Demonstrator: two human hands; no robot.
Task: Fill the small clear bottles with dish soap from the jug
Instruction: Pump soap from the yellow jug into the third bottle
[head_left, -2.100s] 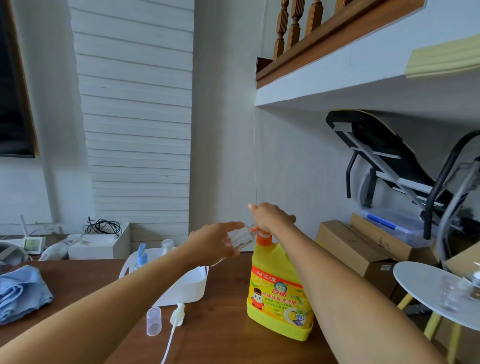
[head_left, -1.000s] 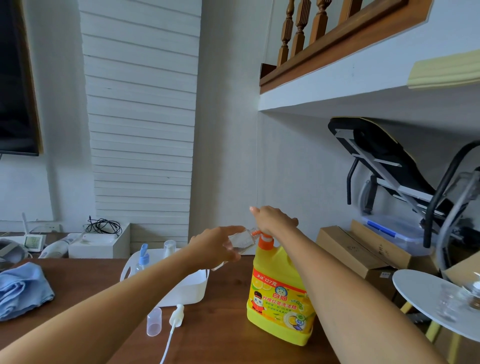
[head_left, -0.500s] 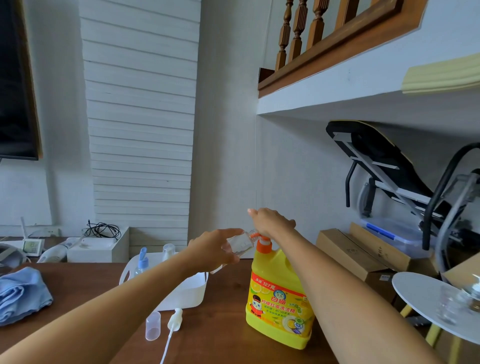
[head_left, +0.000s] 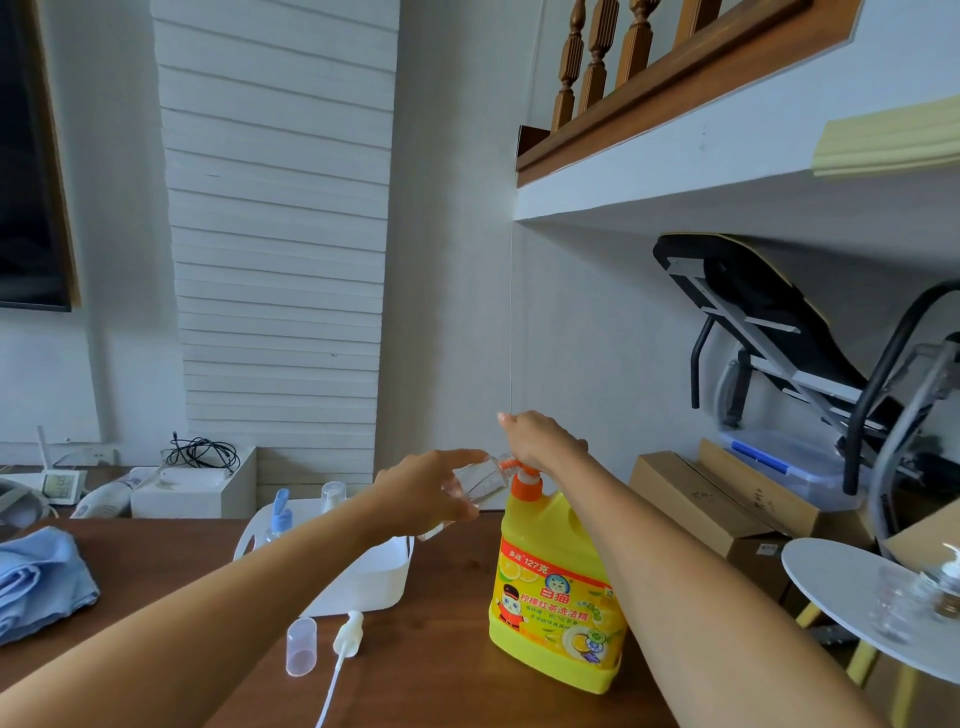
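Observation:
A yellow dish soap jug with an orange pump top stands on the brown table. My right hand rests on the pump head, covering it. My left hand holds a small clear bottle tilted on its side, its mouth against the pump's spout. I cannot tell how much soap is in the bottle. A clear cap and a white pump sprayer with its tube lie on the table in front of the jug's left side.
A white tray behind my left arm holds a blue-capped bottle and another small bottle. A blue cloth lies at the left. A round white side table with clear bottles stands right; cardboard boxes behind.
Both hands stay at the pump with the bottle held to the spout. The view has shifted slightly; the jug and hands have hardly moved.

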